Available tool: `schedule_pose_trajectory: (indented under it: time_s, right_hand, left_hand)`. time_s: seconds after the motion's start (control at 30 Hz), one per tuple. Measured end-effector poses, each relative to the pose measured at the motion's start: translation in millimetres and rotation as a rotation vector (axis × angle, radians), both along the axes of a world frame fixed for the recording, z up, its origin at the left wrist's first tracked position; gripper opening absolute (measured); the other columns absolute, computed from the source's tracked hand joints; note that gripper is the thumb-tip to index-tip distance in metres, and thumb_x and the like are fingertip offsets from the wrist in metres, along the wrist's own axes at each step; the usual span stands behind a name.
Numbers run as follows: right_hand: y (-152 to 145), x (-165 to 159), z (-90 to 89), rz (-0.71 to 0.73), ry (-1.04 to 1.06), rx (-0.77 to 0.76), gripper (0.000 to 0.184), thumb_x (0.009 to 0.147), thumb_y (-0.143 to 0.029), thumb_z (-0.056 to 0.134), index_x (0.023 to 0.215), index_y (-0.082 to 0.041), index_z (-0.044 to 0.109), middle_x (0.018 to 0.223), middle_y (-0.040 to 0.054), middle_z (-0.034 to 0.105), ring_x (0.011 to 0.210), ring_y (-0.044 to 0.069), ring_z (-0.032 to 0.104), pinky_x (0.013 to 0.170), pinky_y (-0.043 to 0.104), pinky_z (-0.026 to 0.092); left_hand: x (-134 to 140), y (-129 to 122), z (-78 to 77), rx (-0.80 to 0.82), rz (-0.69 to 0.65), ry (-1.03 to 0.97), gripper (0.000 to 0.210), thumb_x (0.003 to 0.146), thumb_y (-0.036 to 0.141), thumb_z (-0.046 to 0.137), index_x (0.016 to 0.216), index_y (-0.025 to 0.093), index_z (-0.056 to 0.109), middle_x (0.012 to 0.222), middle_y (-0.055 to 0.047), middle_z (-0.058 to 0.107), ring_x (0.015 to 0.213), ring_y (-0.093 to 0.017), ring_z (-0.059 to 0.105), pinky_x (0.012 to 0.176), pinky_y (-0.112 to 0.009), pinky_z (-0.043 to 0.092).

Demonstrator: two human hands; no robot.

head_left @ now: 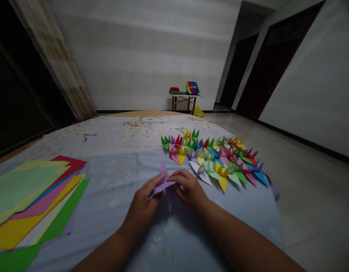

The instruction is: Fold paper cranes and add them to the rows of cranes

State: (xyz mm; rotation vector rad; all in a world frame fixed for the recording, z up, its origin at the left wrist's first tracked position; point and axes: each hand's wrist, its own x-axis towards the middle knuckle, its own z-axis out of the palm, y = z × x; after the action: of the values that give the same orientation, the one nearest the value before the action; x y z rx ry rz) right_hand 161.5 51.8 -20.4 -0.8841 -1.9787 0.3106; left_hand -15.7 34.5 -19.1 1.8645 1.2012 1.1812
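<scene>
A partly folded purple paper is held between my two hands above the blue cloth. One point of it stands up and another hangs down below my fingers. My left hand pinches its left side, with the thumb underneath. My right hand has its fingers bent over the right side of the paper, and the fingertips partly hide it. Just beyond my right hand, several folded paper cranes in many colours stand close together in rows.
On the left lies a fanned stack of coloured paper sheets. The flowered tablecloth covers the table, whose right edge drops to a tiled floor. A small table with a colourful box stands against the far wall.
</scene>
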Motion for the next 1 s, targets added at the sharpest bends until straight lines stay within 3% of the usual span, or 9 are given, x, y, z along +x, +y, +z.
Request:
schedule_pose_trajectory:
  time_s: [0.37,0.5,0.77,1.0]
  right_hand:
    - [-6,-6,10.6,-0.108,0.058,-0.266,0.013,0.078,-0.02,0.055,0.081,-0.016,0.066,0.066,0.0005,0.058,0.061,0.01,0.051,0.057,0.021,0.039]
    - [-7,-7,12.9,-0.149,0.047,-0.32,0.011,0.074,-0.018,0.056,0.074,-0.015,0.066,0.062,-0.0002,0.057,0.057,0.01,0.05,0.054,0.021,0.037]
    - [-8,-7,9.6,-0.054,-0.016,-0.334,0.012,0.071,-0.014,0.056,0.077,-0.018,0.067,0.064,-0.0014,0.062,0.055,0.009,0.052,0.054,0.018,0.039]
    - [-8,-8,9.9,-0.08,-0.009,-0.307,0.01,0.072,-0.015,0.056,0.075,-0.017,0.065,0.069,0.0012,0.063,0.061,0.011,0.055,0.058,0.02,0.042]
  left_hand:
    - [10,-2,16.1,-0.256,0.09,-0.305,0.034,0.075,0.036,0.059,0.102,0.017,0.066,0.1,-0.007,0.07,0.094,-0.024,0.062,0.088,-0.037,0.046]
    - [10,-2,14.7,-0.271,0.121,-0.289,0.033,0.071,0.031,0.061,0.1,0.017,0.067,0.097,-0.006,0.07,0.089,-0.022,0.063,0.083,-0.033,0.048]
    - [8,0,12.8,-0.292,0.214,-0.245,0.033,0.067,0.031,0.063,0.096,0.015,0.065,0.082,-0.004,0.069,0.07,-0.018,0.063,0.063,-0.028,0.05]
    - [9,-4,16.1,-0.237,0.221,-0.21,0.032,0.068,0.033,0.063,0.095,0.016,0.065,0.087,-0.005,0.069,0.074,-0.02,0.063,0.063,-0.027,0.05]
